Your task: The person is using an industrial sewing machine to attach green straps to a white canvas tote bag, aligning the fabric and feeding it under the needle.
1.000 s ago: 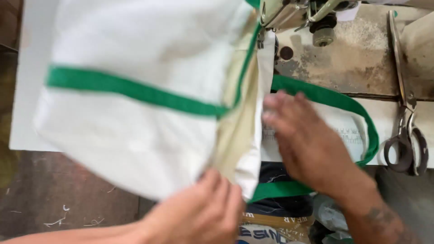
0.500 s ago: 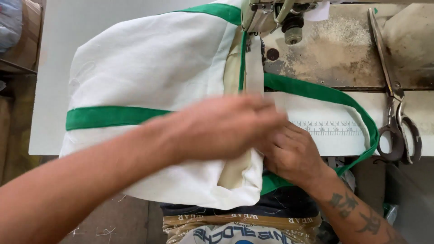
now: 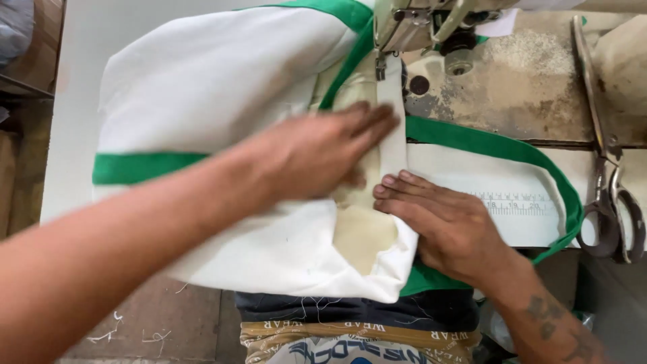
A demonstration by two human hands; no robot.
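The white cloth bag [image 3: 222, 135] with its green band [image 3: 145, 167] lies spread across the sewing table [image 3: 74, 101], its right edge fed up under the head of the sewing machine [image 3: 418, 23] at the far side. It looks light and limp: it folds over itself at the near edge and sags off the table toward your lap, so it will likely drift unless pinned flat. The woven surface seems dry and not slippery, and nothing about it looks fragile. The best hold is probably the folded seam edge [image 3: 391, 128], where layers stack and give some stiffness.

Your left hand [image 3: 317, 152] reaches across from the left, fingers straight and together, pressing flat on the cloth just short of the needle; it grips nothing. Your right hand [image 3: 448, 226] lies palm down just right of the seam, fingers extended and resting on the edge, also holding nothing.

The green strap [image 3: 532, 162] loops out to the right over a printed ruler [image 3: 512, 202] on the table. Scissors [image 3: 610, 195] lie at the far right, well apart from both hands.
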